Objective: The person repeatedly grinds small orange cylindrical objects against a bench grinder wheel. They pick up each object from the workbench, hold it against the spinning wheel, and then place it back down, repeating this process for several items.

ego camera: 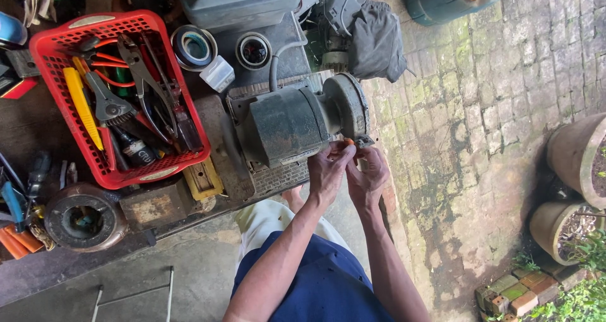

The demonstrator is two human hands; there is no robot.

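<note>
A dark, worn electric motor (289,121) with a round end housing (346,105) sits at the edge of a cluttered workbench (38,129). Both my hands meet just below the motor's end. My left hand (328,170) and my right hand (368,173) pinch a small orange-tipped piece (349,143) with a bit of metal beside it, held against the housing's lower rim. Which hand carries most of the piece I cannot tell. My forearms rise from my blue shorts (319,284).
A red plastic basket (47,50) holds pliers, cutters and screwdrivers. Tape rolls (193,47), a round coil (83,216) and a wooden block (158,203) lie on the bench. Mossy brick paving (480,126) spreads right, with clay pots (577,158) and loose bricks (514,293).
</note>
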